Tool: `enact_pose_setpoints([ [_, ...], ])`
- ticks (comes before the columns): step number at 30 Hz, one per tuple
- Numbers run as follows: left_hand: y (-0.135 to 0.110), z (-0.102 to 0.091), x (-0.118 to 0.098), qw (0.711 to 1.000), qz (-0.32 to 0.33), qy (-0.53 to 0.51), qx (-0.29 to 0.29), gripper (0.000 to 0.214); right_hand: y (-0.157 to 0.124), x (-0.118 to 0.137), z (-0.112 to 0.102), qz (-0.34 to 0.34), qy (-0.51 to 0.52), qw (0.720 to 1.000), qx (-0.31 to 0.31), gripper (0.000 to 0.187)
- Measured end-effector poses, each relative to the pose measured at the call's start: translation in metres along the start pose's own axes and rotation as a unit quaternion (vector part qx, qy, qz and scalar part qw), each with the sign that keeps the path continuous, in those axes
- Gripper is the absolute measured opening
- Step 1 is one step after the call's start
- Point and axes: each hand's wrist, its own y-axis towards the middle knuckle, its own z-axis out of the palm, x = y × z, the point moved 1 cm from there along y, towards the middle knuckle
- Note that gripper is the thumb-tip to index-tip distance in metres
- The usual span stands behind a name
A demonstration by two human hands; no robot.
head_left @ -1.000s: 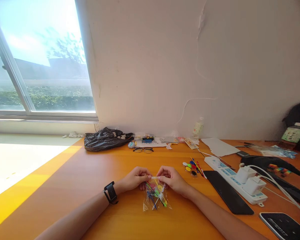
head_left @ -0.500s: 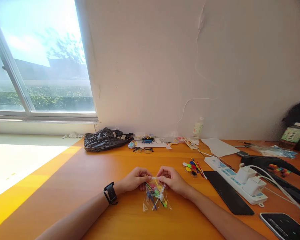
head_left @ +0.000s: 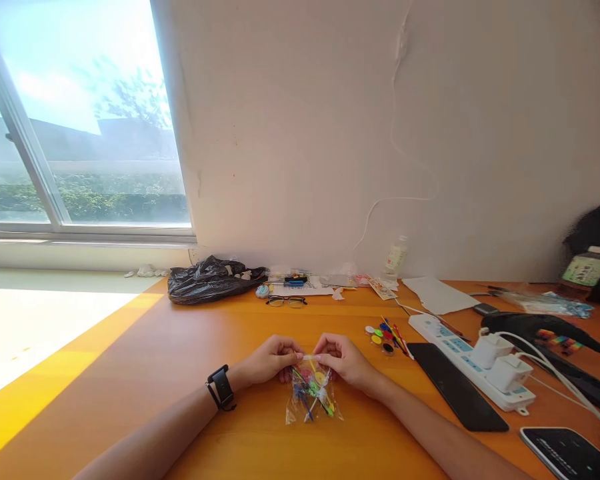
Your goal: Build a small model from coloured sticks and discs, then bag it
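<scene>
A small clear plastic bag (head_left: 311, 399) with coloured sticks and round discs inside lies on the orange table (head_left: 155, 360) in front of me. My left hand (head_left: 271, 359), with a black watch on its wrist, pinches the bag's top edge from the left. My right hand (head_left: 344, 359) pinches the same edge from the right. Both hands have their fingers curled closed on the bag's mouth. A loose heap of coloured discs and sticks (head_left: 386, 333) lies just right of my right hand.
A white power strip (head_left: 473, 363) with chargers and cables, a black phone (head_left: 455, 384) and another phone (head_left: 567, 453) lie to the right. A black plastic bag (head_left: 213, 278), glasses (head_left: 287, 301), a small bottle (head_left: 395, 256) and papers sit along the wall.
</scene>
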Motion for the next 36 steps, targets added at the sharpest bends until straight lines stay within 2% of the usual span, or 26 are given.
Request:
enact_pose_setpoints([
  [20, 0.0009, -0.0014, 0.0041, 1.000, 0.007, 0.016, -0.001, 0.055, -0.0004, 0.0002, -0.0005, 0.007, 0.005, 1.000, 0.002, 0.023],
  [36, 0.0003, -0.0007, 0.0019, 1.000, -0.001, 0.012, -0.001, 0.054, -0.0001, -0.0007, -0.0001, -0.002, 0.011, 1.000, 0.002, 0.016],
])
